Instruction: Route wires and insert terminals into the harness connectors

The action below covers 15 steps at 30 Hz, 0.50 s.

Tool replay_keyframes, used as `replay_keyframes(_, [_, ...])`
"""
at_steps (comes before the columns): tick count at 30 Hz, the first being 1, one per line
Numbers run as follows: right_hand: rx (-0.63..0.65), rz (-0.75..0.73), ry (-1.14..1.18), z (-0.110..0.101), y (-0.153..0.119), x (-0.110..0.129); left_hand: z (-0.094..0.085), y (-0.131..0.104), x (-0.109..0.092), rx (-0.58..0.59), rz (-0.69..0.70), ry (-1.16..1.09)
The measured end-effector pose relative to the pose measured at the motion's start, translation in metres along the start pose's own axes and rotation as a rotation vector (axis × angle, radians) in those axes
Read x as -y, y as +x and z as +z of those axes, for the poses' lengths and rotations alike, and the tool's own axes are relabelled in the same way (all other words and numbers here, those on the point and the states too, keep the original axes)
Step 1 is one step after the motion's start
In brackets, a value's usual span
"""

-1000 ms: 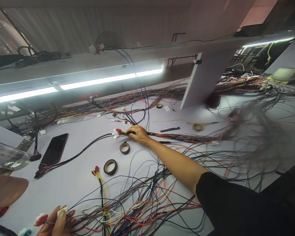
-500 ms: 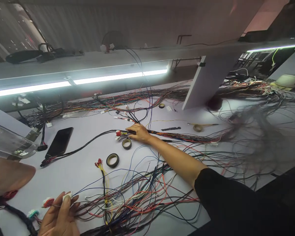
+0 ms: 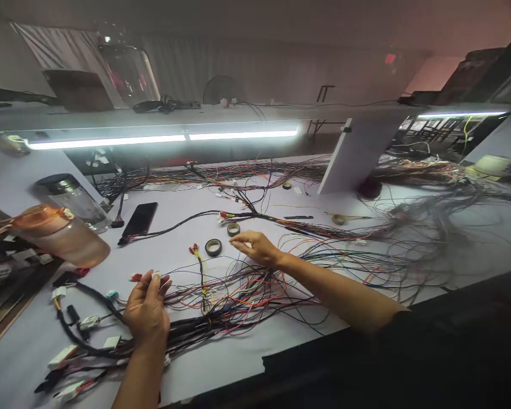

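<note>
At the lower left, my left hand [image 3: 148, 307] is closed with thumb and fingertips on a small white connector [image 3: 156, 275], with thin wires leading off to the right. Just beyond its fingers lies a red-and-white connector [image 3: 136, 278]. My right hand [image 3: 259, 248] hovers near the two rolls of tape, its thumb and fingers drawn together; whatever they pinch is too small to make out. The smaller tape roll [image 3: 233, 229] is close to its fingertips, the larger tape roll [image 3: 213, 247] farther left. Behind it lies a black-wrapped wire harness [image 3: 259, 215] with a red connector [image 3: 223, 215].
Loose coloured wires [image 3: 255, 295] spread across the table's front. A phone [image 3: 140, 218], an orange-lidded bottle [image 3: 63, 236] and a clear bottle [image 3: 79, 199] stand or lie at left. A dark flat blade-like tool [image 3: 298, 217] lies at the back. An upright panel [image 3: 344, 159] divides the bench.
My right hand has let go of the black-wrapped harness and come nearer, beside the tape rolls. My left hand keeps the white connector. The view has shifted, showing more of the left side.
</note>
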State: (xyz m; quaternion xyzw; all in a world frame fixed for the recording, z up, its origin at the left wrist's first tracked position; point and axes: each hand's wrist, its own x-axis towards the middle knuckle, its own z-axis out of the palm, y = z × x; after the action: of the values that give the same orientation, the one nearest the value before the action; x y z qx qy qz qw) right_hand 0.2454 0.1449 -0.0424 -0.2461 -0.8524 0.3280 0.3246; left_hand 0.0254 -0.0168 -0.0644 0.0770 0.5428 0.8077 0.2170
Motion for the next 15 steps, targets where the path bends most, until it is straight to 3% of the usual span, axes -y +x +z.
replay_keyframes(3, [0.057, -0.137, -0.103, 0.040, -0.018, 0.034, -0.002, 0.000, 0.000, 0.018, 0.003, -0.011])
replay_keyframes(6, [0.107, -0.243, -0.293, 0.068, -0.031, 0.052, -0.003, 0.002, -0.001, 0.034, -0.015, -0.022])
replay_keyframes(10, [0.151, -0.263, -0.456, 0.086, -0.045, 0.050, -0.003, 0.005, -0.002, 0.051, -0.051, -0.040])
replay_keyframes(15, [0.133, -0.268, -0.469, 0.094, -0.054, 0.041, -0.004, 0.011, -0.001, 0.065, -0.070, -0.057])
